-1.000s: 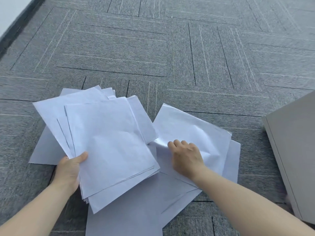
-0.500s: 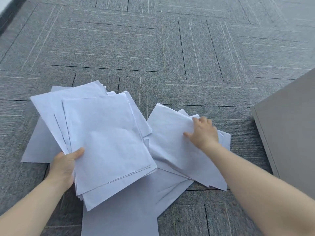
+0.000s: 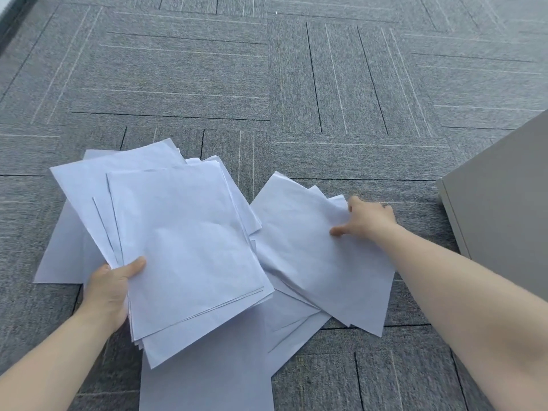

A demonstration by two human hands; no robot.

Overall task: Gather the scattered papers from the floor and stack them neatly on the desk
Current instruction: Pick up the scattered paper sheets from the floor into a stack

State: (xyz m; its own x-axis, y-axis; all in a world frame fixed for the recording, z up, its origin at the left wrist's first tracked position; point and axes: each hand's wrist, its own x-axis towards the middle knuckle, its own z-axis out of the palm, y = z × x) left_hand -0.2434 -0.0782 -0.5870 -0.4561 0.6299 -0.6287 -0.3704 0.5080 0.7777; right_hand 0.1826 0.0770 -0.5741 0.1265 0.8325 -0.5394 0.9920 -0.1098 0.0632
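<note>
My left hand [image 3: 108,289] grips a fanned stack of white papers [image 3: 184,238] by its near left corner, thumb on top, held just above the floor. To the right, a loose white sheet [image 3: 308,250] lies on top of other sheets on the carpet. My right hand [image 3: 367,218] pinches that sheet's far right edge, thumb on top and fingers curled under it. More white papers [image 3: 207,372] lie flat on the floor beneath the stack, and one sheet [image 3: 59,256] pokes out at the left.
Grey carpet tiles [image 3: 296,84] cover the floor all around. A beige cabinet or desk side [image 3: 504,209] stands at the right edge, close to my right forearm. A dark baseboard [image 3: 9,28] runs along the top left corner.
My right hand moved from the middle of the right-hand sheet out to its far right edge and took hold of it. The left hand's stack stayed in place.
</note>
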